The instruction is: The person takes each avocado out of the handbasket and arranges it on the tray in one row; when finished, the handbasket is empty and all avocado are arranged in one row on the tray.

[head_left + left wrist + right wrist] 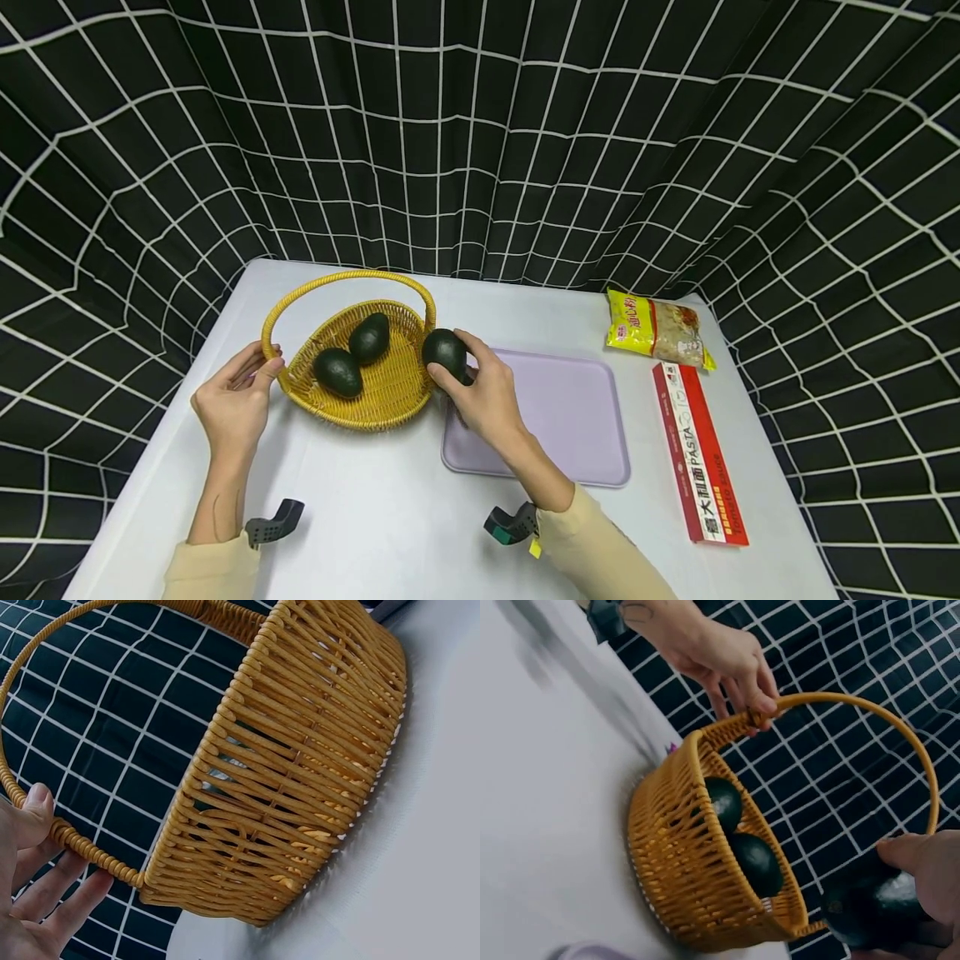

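Note:
A yellow wicker basket (390,379) with a tall arched handle (352,275) stands on the left part of the table. Two dark green avocados lie inside it, one avocado (337,372) nearer the front and another avocado (369,337) behind. My left hand (236,396) pinches the handle's left end between thumb and fingers, as the left wrist view also shows. At the basket's right rim, my right hand (480,387) grips a third avocado (444,353), thumb on the near side. In the right wrist view this held avocado (874,907) is beside the handle's other end.
A lilac tray (570,417) lies right of the basket, partly under my right hand and forearm. Farther right are a yellow food packet (656,327) and a long red pasta box (701,454). A black curtain with white grid lines (480,142) surrounds the table.

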The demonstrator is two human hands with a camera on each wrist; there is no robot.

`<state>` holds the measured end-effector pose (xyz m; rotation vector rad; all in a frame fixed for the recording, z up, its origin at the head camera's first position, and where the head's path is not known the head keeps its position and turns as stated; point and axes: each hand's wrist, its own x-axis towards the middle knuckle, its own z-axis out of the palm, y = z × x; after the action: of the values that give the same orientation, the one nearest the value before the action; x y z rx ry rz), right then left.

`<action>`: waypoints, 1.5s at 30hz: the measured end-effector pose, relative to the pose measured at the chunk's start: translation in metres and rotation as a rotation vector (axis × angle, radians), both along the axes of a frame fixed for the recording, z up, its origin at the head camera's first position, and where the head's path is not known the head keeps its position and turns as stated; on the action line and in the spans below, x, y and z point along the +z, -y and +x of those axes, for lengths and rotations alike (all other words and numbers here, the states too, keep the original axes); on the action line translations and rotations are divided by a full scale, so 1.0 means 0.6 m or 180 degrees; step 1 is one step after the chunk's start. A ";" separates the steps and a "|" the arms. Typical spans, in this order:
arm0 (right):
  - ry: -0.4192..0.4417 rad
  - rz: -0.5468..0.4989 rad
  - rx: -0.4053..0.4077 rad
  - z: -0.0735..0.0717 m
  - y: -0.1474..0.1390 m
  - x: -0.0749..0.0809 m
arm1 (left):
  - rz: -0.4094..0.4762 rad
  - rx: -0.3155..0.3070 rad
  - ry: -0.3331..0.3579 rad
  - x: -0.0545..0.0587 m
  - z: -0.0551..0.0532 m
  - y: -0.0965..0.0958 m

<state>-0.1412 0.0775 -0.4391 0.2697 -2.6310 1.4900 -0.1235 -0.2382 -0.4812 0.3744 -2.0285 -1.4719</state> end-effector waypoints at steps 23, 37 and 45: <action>0.0494 0.0285 0.0409 0.010 -0.084 0.037 | -0.0043 -0.0045 0.0051 0.005 -0.003 0.004; 0.0691 0.0309 0.0024 0.022 -0.131 0.018 | -0.0085 -0.0018 0.0097 0.007 -0.001 0.005; 0.0651 0.0371 -0.0196 0.017 -0.163 -0.018 | -0.0016 -0.0060 0.0066 0.006 0.000 0.004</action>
<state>-0.1307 0.1753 -0.4501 0.0465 -2.8612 1.4169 -0.1235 -0.2408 -0.4775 0.3708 -2.0568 -1.4796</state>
